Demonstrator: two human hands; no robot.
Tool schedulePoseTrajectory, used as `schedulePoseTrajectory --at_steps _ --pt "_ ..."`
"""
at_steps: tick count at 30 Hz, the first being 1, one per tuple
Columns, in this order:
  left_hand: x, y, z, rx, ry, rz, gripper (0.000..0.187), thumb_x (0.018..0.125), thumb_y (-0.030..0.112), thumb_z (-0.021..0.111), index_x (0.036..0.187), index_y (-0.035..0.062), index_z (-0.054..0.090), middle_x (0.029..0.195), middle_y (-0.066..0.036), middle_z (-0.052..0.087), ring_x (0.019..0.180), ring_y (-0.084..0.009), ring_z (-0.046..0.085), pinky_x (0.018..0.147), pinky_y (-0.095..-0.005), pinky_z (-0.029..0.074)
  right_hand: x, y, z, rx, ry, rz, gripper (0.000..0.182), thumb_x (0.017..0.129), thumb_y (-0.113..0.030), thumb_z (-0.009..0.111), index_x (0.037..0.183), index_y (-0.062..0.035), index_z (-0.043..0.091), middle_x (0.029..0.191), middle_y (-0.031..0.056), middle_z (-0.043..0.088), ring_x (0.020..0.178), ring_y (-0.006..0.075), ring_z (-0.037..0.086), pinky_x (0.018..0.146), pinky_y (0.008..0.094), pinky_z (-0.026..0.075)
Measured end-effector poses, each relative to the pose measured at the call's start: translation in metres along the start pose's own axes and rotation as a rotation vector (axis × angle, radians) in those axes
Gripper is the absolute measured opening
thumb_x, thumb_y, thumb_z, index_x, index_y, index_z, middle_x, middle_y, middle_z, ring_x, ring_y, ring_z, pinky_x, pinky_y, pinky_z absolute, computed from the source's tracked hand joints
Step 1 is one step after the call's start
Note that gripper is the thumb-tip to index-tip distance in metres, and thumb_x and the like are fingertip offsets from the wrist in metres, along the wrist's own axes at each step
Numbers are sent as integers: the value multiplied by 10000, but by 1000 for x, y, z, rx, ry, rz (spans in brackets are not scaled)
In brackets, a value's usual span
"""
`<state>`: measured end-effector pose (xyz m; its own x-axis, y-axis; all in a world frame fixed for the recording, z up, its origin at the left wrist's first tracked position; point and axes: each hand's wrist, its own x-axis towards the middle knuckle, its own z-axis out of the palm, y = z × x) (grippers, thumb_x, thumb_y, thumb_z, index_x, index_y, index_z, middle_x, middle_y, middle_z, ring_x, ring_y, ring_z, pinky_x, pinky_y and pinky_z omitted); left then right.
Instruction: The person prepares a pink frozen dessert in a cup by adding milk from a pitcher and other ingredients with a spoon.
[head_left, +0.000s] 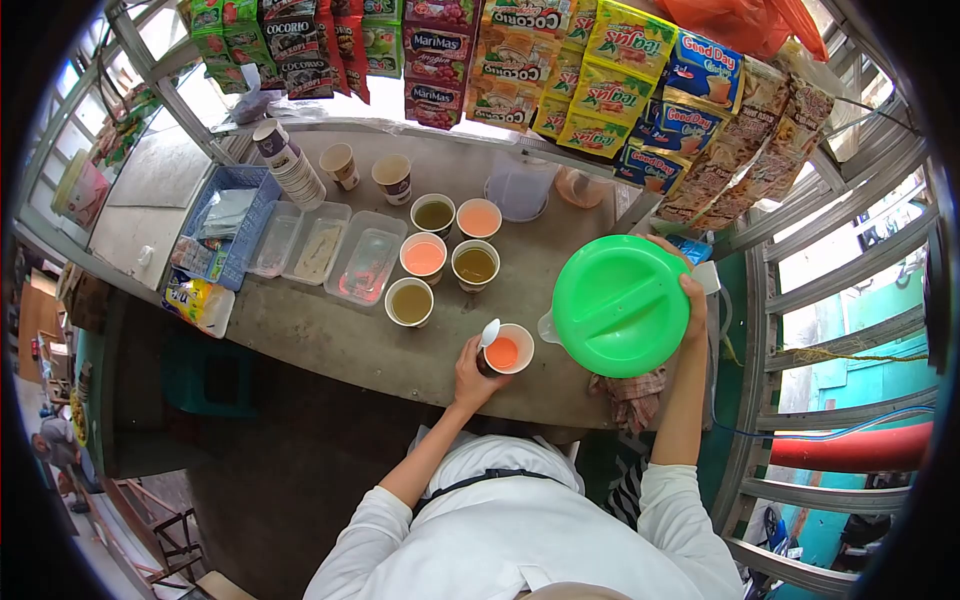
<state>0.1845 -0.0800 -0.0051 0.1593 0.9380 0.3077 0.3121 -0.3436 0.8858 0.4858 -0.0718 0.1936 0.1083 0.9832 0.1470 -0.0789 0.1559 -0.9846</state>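
My left hand (pixel 474 380) is wrapped round a paper cup (pixel 526 347) at the counter's near edge. Orange drink partly fills this cup, and a white plastic spoon (pixel 489 334) leans at its left rim. My right hand (pixel 691 292) grips the handle side of a pitcher with a bright green lid (pixel 621 306). The pitcher's clear spout points left, close to the cup; I see no liquid pouring. Beyond the left hand stand several filled paper cups, among them an olive-green drink (pixel 410 303) and an orange drink (pixel 423 257).
Plastic tubs (pixel 367 258), a blue basket (pixel 232 228) and stacked paper cups (pixel 287 170) line the left side of the counter (pixel 300 312). Drink sachets (pixel 520 65) hang overhead at the back. A checked cloth (pixel 632 396) lies below the pitcher.
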Motion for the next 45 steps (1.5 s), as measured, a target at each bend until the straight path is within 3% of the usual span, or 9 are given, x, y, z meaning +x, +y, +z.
schedulePoseTrajectory --at_steps 8,17,45 --pt "2 3 0 -1 23 40 767 520 126 867 1183 19 497 1036 -84 567 711 -171 550 609 -278 470 -1 -2 2 9 -24 -3 691 807 -431 456 1308 44 453 1316 202 505 1175 275 507 1001 344 376" --pt "0 3 0 -28 -15 -54 770 516 117 865 1184 21 496 1113 -142 573 979 -319 601 794 -366 506 -2 1 3 35 -29 -4 692 809 -422 463 1303 63 451 1308 209 511 1176 273 511 996 343 385" --pt "-1 0 0 14 7 -7 794 511 137 859 1203 18 489 1097 -113 564 833 -241 596 662 -318 498 -1 -5 17 -47 -26 -1 689 801 -407 477 1285 84 460 1268 203 545 1140 257 542 969 321 407"
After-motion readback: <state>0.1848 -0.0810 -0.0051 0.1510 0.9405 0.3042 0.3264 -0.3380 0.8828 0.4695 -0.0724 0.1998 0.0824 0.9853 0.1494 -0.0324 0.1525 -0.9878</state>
